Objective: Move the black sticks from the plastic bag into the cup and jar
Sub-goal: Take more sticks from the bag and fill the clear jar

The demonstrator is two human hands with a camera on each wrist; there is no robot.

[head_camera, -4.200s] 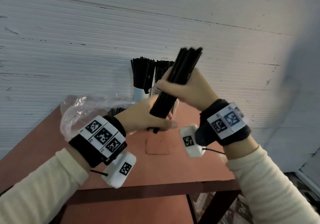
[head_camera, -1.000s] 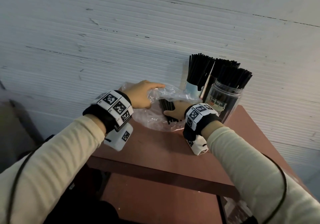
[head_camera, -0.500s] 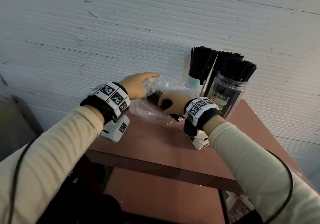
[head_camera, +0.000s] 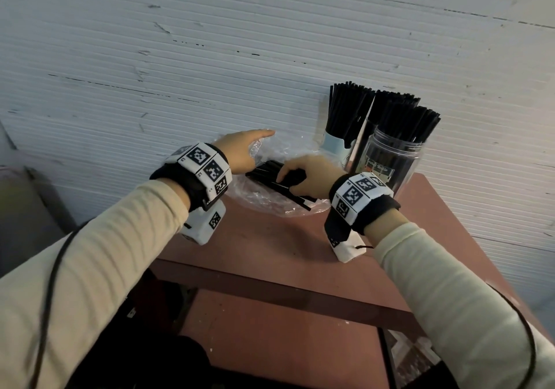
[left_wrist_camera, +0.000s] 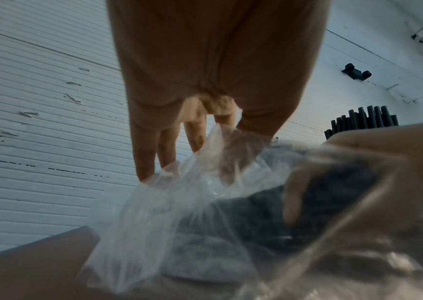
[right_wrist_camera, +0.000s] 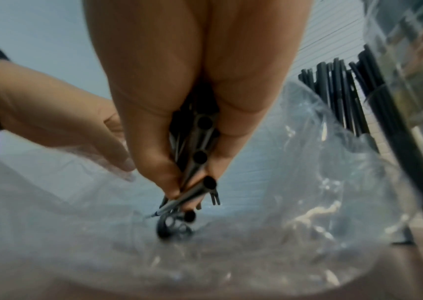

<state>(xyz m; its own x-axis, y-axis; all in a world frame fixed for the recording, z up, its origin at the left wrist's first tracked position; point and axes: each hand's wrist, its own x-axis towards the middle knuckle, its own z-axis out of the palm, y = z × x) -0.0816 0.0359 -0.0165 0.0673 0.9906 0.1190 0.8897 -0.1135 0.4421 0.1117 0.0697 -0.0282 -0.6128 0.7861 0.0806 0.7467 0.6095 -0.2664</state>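
Note:
A clear plastic bag (head_camera: 270, 205) lies on the red-brown table (head_camera: 285, 238) against the wall. My right hand (head_camera: 303, 175) is inside its mouth and grips a bundle of black sticks (head_camera: 267, 175); the right wrist view shows their hollow ends (right_wrist_camera: 201, 142) between thumb and fingers. My left hand (head_camera: 240, 154) holds the bag's upper edge, with the film (left_wrist_camera: 179, 213) pinched between thumb and straight fingers (left_wrist_camera: 143, 154). To the right stand a pale blue cup (head_camera: 333, 145) and a clear jar (head_camera: 390, 160), both packed with upright black sticks.
A white ribbed wall runs right behind the table. The jar (right_wrist_camera: 410, 81) stands close to my right wrist. The table's front edge and a lower shelf (head_camera: 285, 343) are below my forearms. Bare tabletop lies in front of the bag.
Earlier both hands held a stick bundle upright near the cup. Since a second ago, my right hand has closed round sticks in the bag and raised them slightly; my left hand still holds the bag.

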